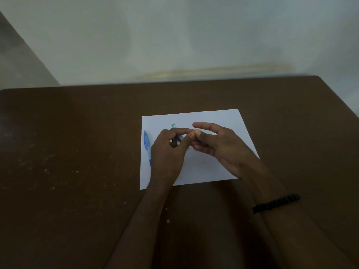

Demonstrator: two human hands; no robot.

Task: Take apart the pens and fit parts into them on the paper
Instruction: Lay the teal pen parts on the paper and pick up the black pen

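Note:
A white paper [219,121] lies on the brown table [77,152]. A blue pen [147,144] rests along the paper's left edge. A second, teal pen [173,126] lies on the paper, mostly hidden behind my hands. My left hand [167,152] hovers over it, thumb and forefinger pinched together at their tips on a pen part too small to make out. My right hand [219,148] meets it from the right. Its thumb tip touches my left fingertips, its forefinger is stretched out just above, and its other fingers are loosely curled.
A pale wall [194,35] stands right behind the table's far edge. A dark beaded bracelet [275,203] is on my right wrist. Small light specks dot the table's left half.

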